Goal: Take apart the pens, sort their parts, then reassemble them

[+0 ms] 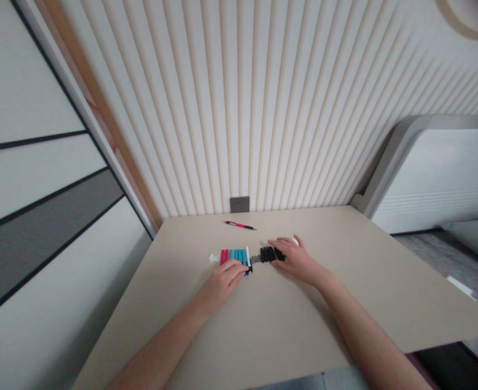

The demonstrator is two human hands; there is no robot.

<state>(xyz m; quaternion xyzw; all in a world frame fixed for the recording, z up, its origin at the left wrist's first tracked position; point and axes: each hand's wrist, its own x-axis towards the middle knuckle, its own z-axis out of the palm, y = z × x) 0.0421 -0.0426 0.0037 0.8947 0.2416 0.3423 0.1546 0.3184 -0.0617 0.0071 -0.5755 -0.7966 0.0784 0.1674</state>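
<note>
Left fingers (pixel 234 268) together on pink-and-teal bars (pixel 233 255), right fingers (pixel 277 248) together, seemingly on black ones (pixel 268 253)

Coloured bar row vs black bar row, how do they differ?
The coloured bar row is red, teal and white; the black bar row is all black. The coloured bar row's bars look longer than the black bar row's. The left hand covers the coloured bar row's lower end; the right hand touches the black bar row's right end. Both are parallel bars lying side by side.
</note>
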